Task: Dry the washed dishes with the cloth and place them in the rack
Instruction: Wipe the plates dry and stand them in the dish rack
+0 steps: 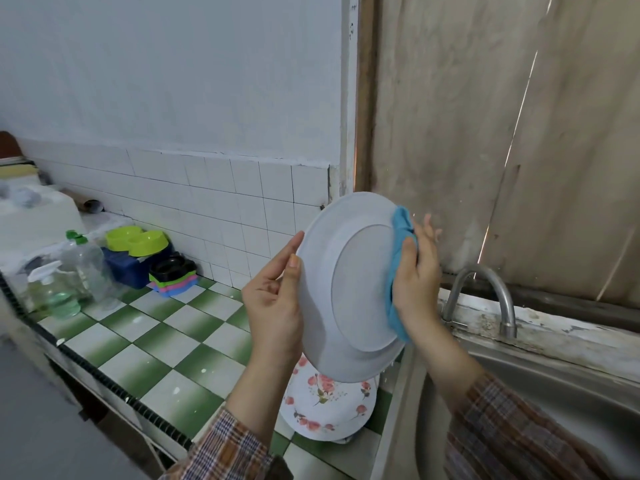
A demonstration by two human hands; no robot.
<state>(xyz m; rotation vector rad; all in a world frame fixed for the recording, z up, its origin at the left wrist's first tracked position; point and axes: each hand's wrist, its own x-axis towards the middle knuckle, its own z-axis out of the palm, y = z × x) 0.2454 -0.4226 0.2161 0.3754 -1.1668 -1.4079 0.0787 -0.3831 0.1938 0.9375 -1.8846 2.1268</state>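
A plain white plate [349,289] is held upright in front of me, its underside facing the camera. My left hand [275,292] grips its left rim, thumb on the back. My right hand [417,275] holds a blue cloth [398,258] wrapped over the plate's right rim, thumb on the near side and fingers behind. Below the plate, a stack of white plates with pink flower prints [327,407] lies on the counter. No rack is in view.
A green and white tiled counter [166,344] runs to the left. A steel sink [540,403] with a curved tap [485,292] is on the right. Plastic bottles [69,271], green bowls [136,240] and coloured containers [173,275] stand at the back left.
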